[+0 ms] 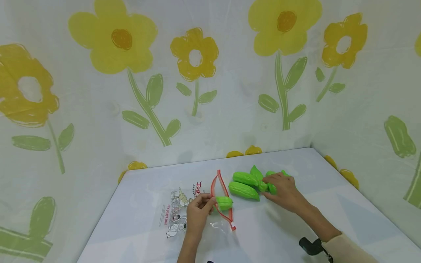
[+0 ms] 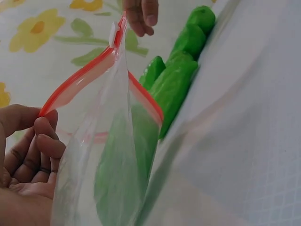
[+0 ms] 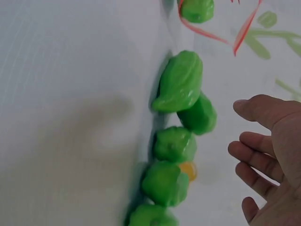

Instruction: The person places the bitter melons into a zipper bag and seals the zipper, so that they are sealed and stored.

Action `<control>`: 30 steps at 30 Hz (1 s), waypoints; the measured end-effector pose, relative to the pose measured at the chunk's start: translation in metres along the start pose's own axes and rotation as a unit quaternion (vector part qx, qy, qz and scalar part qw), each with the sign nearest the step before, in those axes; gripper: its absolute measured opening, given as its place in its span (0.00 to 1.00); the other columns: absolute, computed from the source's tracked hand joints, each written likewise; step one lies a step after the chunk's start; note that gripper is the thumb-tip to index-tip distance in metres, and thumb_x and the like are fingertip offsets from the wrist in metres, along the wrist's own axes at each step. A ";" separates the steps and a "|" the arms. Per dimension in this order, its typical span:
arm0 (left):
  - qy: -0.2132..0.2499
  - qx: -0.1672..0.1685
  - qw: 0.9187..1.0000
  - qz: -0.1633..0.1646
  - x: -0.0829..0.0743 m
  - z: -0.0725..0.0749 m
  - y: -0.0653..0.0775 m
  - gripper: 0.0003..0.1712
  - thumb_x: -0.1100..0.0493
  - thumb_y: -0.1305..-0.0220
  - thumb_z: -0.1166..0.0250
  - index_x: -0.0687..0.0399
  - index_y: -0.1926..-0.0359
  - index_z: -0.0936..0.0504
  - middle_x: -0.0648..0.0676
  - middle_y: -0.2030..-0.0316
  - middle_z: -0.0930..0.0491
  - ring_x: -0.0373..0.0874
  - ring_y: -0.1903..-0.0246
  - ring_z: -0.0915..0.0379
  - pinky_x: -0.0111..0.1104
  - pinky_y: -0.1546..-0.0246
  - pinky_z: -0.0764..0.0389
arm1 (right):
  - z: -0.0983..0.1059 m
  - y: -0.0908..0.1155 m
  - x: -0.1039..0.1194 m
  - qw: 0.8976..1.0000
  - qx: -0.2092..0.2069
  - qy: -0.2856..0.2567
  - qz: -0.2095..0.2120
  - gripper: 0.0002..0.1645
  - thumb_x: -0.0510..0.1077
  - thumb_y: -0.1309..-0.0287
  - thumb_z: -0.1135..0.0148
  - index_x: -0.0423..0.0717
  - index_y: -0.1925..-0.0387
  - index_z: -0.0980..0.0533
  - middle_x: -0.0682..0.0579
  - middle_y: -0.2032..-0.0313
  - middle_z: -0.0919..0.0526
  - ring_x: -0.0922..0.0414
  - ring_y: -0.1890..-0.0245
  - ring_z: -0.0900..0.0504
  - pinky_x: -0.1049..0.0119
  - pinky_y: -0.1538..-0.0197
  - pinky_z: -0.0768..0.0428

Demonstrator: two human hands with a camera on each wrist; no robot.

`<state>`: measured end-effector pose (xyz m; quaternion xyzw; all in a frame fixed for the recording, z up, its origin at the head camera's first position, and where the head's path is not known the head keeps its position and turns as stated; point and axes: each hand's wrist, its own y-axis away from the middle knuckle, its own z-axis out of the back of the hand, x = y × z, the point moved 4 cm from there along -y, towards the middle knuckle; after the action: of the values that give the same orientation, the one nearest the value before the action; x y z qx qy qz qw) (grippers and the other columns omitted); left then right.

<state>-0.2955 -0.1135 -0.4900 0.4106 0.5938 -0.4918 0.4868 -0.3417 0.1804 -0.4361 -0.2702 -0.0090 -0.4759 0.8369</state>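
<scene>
My left hand (image 1: pixel 199 212) pinches the red rim of a clear zip bag (image 2: pixel 101 80) between thumb and fingertips, and the bag's mouth gapes to the right. Inside the bag lies a green ridged plastic vegetable (image 1: pixel 224 203), its end showing at the opening. More such green vegetables (image 1: pixel 244 191) lie in a loose group just right of the bag. Over the right part of that group hovers my right hand (image 1: pixel 283 191). In the right wrist view its fingers (image 3: pixel 256 153) are spread and loosely bent, with nothing between them, beside the row of green vegetables (image 3: pixel 181 82).
The bag carries printed cartoon animals and red lettering (image 1: pixel 175 210). Under everything is a white table (image 1: pixel 131 219), with a flower-printed cloth (image 1: pixel 227 91) rising behind and at both sides. A black device (image 1: pixel 310 246) is strapped at the right wrist.
</scene>
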 end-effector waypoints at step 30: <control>0.361 0.025 0.925 0.115 0.017 0.011 -0.009 0.02 0.65 0.31 0.38 0.55 0.59 0.21 0.48 0.69 0.19 0.34 0.74 0.26 0.23 0.71 0.26 | 0.014 0.030 -0.082 0.980 0.029 0.069 -0.184 0.33 0.55 0.41 0.31 0.29 0.50 0.23 0.34 0.56 0.19 0.32 0.51 0.28 0.35 0.56 0.36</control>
<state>-0.3055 -0.1262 -0.5052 0.6378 0.6656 -0.2660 0.2821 -0.3592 0.2636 -0.4600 -0.2065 -0.0148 -0.6389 0.7409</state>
